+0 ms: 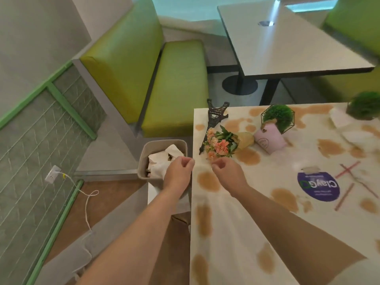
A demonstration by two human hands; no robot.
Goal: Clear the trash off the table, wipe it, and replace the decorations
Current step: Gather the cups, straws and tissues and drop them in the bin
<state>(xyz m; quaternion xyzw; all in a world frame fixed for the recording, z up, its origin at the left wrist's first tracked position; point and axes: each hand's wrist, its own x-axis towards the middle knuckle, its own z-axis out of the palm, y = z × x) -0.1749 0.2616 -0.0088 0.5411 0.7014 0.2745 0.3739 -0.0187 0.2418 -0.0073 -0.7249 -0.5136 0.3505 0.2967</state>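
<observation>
White paper trash in bin (162, 159), left of counter (236, 233). Left grip (178, 173) curled over bin, right grip (227, 171) curled over near-left counter; both seem empty. Step: clearing. Next: far-right napkins (345, 120)

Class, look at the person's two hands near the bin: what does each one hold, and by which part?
Nothing visible. The left hand, over the bin, and the right hand, over the table edge, are both curled, holding nothing.
</observation>
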